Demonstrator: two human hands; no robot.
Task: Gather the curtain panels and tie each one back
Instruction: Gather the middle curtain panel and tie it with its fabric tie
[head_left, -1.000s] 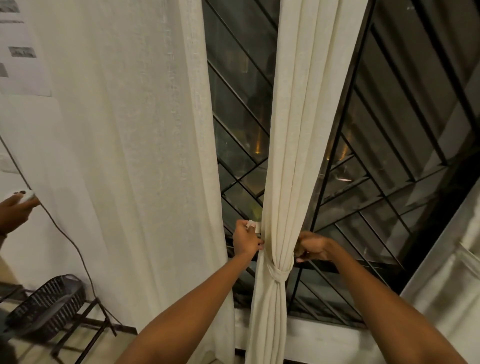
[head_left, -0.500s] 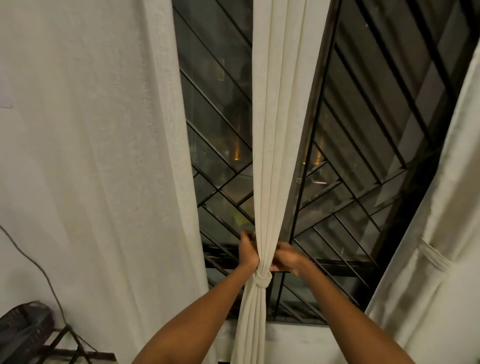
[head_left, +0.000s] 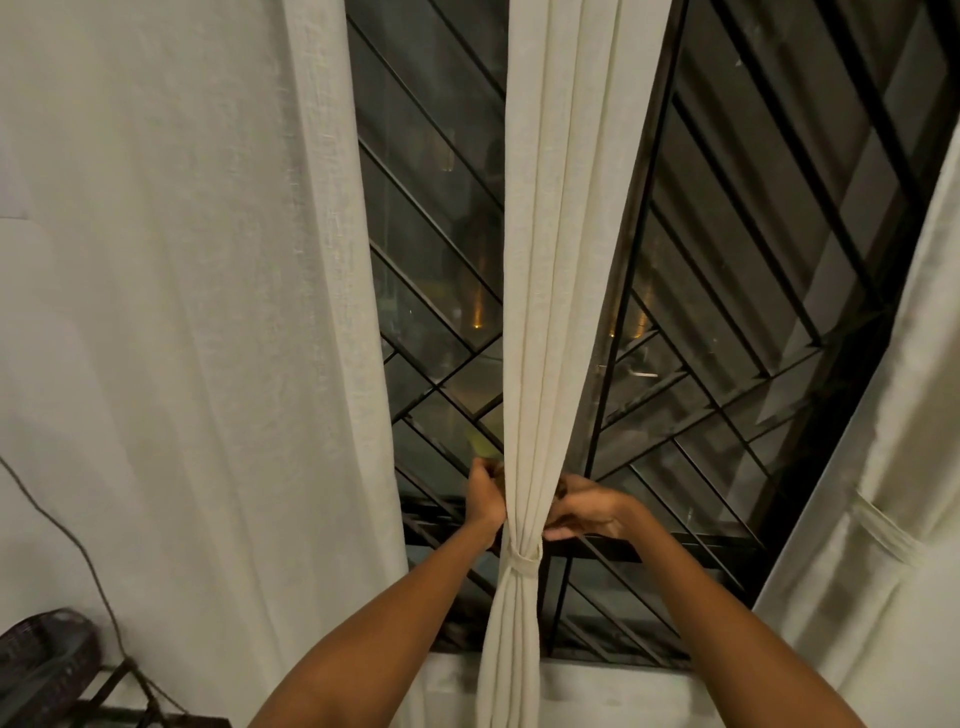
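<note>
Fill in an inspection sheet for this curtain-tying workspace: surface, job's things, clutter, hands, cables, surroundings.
Surface: white window ledge, partly in view.
Job's things: middle cream fabric curtain panel gathered, cream fabric tie band round it; left cream curtain panel loose; right cream curtain panel banded.
Clutter: dark woven basket, lower left.
Hands: left hand and right hand, fingers curled round middle panel above the band.
Cables: thin dark cable, lower left.
Surroundings: black metal window grille, dark outside.
</note>
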